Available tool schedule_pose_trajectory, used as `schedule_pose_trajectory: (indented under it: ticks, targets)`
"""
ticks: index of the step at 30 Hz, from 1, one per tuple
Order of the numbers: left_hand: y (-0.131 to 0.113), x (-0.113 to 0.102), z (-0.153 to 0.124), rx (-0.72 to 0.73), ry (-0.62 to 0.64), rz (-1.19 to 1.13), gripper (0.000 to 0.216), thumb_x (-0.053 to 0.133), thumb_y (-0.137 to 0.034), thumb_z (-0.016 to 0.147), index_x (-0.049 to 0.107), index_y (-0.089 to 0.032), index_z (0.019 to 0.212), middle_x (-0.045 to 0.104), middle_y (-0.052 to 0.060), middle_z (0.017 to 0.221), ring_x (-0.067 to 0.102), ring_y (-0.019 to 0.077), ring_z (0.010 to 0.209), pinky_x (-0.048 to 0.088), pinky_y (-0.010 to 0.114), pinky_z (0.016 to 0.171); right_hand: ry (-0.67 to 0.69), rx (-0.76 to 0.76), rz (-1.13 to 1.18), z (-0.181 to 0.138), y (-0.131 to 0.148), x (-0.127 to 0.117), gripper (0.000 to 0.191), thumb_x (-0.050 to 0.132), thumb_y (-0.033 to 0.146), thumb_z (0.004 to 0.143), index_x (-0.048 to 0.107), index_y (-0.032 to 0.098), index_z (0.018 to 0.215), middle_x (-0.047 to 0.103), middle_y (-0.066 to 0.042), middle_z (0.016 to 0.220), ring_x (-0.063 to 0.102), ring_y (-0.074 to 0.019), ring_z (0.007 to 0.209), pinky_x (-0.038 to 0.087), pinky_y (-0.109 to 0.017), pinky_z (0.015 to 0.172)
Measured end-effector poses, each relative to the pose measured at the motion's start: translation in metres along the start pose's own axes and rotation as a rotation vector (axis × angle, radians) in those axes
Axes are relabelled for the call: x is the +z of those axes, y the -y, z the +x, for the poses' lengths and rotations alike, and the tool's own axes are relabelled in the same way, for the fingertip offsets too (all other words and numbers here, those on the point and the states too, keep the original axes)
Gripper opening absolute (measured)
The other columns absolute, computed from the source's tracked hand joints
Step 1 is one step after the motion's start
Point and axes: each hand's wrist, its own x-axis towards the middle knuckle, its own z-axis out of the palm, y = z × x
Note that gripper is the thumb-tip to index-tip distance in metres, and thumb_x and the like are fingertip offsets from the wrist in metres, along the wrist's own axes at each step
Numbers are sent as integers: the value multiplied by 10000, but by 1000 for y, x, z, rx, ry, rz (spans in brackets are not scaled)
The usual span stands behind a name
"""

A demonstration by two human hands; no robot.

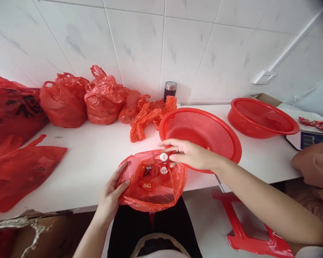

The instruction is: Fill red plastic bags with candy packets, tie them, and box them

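Packets (147, 186) already lie in the red bag (156, 206), its rim pinched in the left hand (113, 188), while another packet (163, 157), not yet among them, sits at half-curled fingers of the right hand (195, 154) (gripped or loose, I cannot tell).

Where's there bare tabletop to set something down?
Widest: white tabletop between the flat-lying red bag at left and the open red bag. Smaller: between the red mesh colander, red basin and digital scale. Crowded: back row, with filled red bags, crumpled red bag, black tumbler.
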Motion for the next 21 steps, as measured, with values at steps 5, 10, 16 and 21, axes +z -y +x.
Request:
schedule_pose_trajectory:
  ticks: [5,10,16,21]
  targets:
    - [6,-9,1,18,7,34,622,703,-326,771,520,-302,1366,407,38,1509,377,311,1368,420,370,1063,-187,-95,-370,-3,3,-8,297,538,245,875,639,268,1153,662,-31,1174,624,-182,1062,504,-357,928]
    - [9,-9,1,28,24,39,596,688,-311,788,523,-320,1360,415,26,1504,347,285,1388,398,349,1079,-389,284,-901,-12,-43,-93,405,565,302,847,563,266,1251,595,-81,1271,586,-260,1110,480,-398,894]
    - [11,-9,1,33,39,21,588,677,-292,802,514,-299,1367,404,36,1511,347,287,1388,385,364,1090,-71,708,-1044,-27,-114,-150,290,713,221,652,650,188,934,664,-94,924,631,-264,809,453,-331,625]
    - [12,-9,1,21,36,18,593,673,-300,808,502,-299,1375,409,29,1508,365,279,1379,393,351,1081,-123,551,-878,-19,-94,-140,132,642,303,759,588,202,824,649,-43,876,594,-157,689,430,-270,573]
